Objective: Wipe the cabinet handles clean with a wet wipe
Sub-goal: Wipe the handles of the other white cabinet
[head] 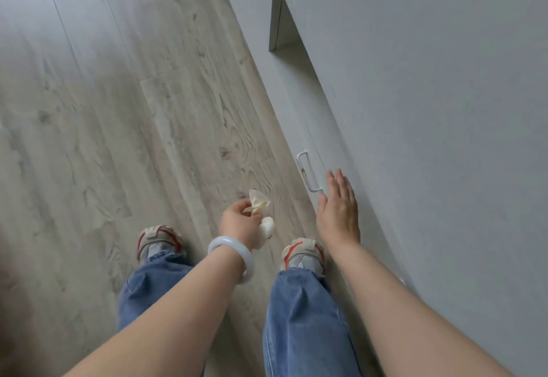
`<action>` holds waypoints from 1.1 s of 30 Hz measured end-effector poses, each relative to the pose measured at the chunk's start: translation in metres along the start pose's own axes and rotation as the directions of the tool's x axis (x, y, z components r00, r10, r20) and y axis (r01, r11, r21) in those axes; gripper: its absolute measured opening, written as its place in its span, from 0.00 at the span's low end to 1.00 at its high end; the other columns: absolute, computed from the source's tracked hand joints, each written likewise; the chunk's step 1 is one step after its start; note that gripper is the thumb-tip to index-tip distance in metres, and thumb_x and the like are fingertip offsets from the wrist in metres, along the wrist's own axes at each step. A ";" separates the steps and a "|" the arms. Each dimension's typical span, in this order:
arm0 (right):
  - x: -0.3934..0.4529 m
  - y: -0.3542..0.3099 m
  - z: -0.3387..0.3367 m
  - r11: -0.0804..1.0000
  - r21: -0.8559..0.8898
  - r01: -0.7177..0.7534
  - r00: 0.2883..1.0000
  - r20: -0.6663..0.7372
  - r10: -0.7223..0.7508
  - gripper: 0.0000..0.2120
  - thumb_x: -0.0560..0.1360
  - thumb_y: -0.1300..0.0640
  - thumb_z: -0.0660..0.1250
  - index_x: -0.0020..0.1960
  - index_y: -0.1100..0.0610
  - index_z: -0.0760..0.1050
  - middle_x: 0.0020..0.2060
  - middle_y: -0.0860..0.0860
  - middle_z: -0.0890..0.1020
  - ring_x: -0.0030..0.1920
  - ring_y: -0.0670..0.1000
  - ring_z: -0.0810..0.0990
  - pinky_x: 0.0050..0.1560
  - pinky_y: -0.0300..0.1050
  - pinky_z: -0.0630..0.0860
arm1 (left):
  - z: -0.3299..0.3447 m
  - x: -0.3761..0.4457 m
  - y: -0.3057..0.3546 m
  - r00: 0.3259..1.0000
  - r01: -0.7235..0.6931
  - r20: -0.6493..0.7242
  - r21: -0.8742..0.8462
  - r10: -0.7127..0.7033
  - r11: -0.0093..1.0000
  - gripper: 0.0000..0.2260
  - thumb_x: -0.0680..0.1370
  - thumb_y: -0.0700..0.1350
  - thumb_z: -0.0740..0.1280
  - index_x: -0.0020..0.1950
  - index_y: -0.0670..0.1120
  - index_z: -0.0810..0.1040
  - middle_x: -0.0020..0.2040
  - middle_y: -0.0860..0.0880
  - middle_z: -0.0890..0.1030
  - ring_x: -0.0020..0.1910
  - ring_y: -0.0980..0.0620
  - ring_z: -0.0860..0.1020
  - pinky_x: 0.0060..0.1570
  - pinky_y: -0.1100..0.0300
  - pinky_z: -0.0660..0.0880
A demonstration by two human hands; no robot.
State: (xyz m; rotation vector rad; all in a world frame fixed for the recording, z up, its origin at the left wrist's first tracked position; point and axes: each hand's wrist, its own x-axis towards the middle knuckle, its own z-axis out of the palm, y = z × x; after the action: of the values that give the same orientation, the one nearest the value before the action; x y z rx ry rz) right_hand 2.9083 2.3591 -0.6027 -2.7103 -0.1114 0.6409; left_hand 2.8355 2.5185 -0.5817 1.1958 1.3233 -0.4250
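One handle (308,171) is in view, a white loop low on the grey cabinet door (415,110), just beside the fingertips of the right hand (338,207). This hand is flat, with its fingers straight and close together, and it holds nothing; I cannot tell if it touches the door. The left hand (240,222) has its fingers curled around the wet wipe (261,203), which is crumpled and hangs well apart from the handle, above the wooden floor (118,110).

I think the main risk is that the wipe stays bunched and cleans only the front of the loop, so the back and the small yellowish mark on it remain. A loose pinch could also let the wipe fall to the floor and pick up dirt. I can read no brand, label or writing anywhere.
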 end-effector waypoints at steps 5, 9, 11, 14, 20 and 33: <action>0.071 0.014 0.024 0.999 0.022 -0.049 0.971 -0.231 0.052 0.23 0.81 0.60 0.55 0.76 0.60 0.60 0.75 0.57 0.63 0.74 0.57 0.61 0.71 0.40 0.51 | 0.017 0.054 0.025 0.987 -0.150 0.094 0.198 0.134 0.969 0.12 0.76 0.35 0.65 0.43 0.53 0.80 0.36 0.51 0.79 0.39 0.49 0.77 0.47 0.55 0.77; 0.093 0.028 0.049 0.999 -0.036 -0.017 0.870 -0.492 -0.003 0.23 0.79 0.60 0.59 0.73 0.62 0.66 0.71 0.60 0.70 0.70 0.58 0.65 0.70 0.28 0.40 | 0.034 0.099 0.043 0.970 -0.205 0.181 0.252 0.162 0.946 0.14 0.76 0.36 0.62 0.39 0.52 0.81 0.36 0.48 0.78 0.37 0.49 0.75 0.41 0.58 0.73; 0.096 0.034 0.061 0.995 -0.101 -0.014 0.833 -0.552 -0.044 0.23 0.78 0.58 0.59 0.73 0.61 0.66 0.71 0.58 0.70 0.70 0.55 0.63 0.71 0.31 0.38 | 0.048 0.116 0.053 0.964 -0.201 0.219 0.245 0.148 0.948 0.13 0.77 0.36 0.61 0.42 0.52 0.80 0.35 0.50 0.77 0.35 0.51 0.75 0.41 0.60 0.73; 0.097 0.038 0.062 0.992 -0.127 -0.013 0.827 -0.559 -0.060 0.24 0.78 0.58 0.59 0.73 0.60 0.66 0.72 0.57 0.68 0.72 0.55 0.63 0.73 0.34 0.38 | 0.071 0.133 0.064 0.956 -0.128 0.283 0.165 0.078 0.978 0.12 0.79 0.38 0.61 0.54 0.47 0.82 0.36 0.49 0.77 0.36 0.50 0.75 0.40 0.60 0.73; 0.098 0.036 0.063 0.990 -0.131 0.054 0.762 -0.636 -0.126 0.20 0.76 0.63 0.65 0.67 0.66 0.72 0.65 0.63 0.75 0.67 0.53 0.62 0.71 0.28 0.38 | 0.099 0.159 0.065 0.953 0.130 0.293 -0.159 -0.079 0.979 0.14 0.80 0.52 0.65 0.50 0.42 0.82 0.47 0.45 0.83 0.45 0.46 0.82 0.56 0.51 0.79; 0.088 0.047 0.054 0.967 -0.253 0.005 0.734 -0.656 -0.175 0.09 0.75 0.64 0.66 0.51 0.69 0.78 0.49 0.68 0.81 0.53 0.63 0.76 0.64 0.38 0.59 | 0.102 0.155 0.075 0.907 0.330 0.357 -0.275 -0.223 0.903 0.05 0.74 0.39 0.73 0.47 0.39 0.81 0.36 0.46 0.80 0.39 0.49 0.78 0.33 0.64 0.74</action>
State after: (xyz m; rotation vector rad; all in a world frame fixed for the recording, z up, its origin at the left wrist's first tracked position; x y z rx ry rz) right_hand 2.9621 2.3459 -0.7016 -2.9536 -0.1382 -0.4497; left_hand 2.9909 2.5202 -0.7078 0.6252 1.2265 -0.5538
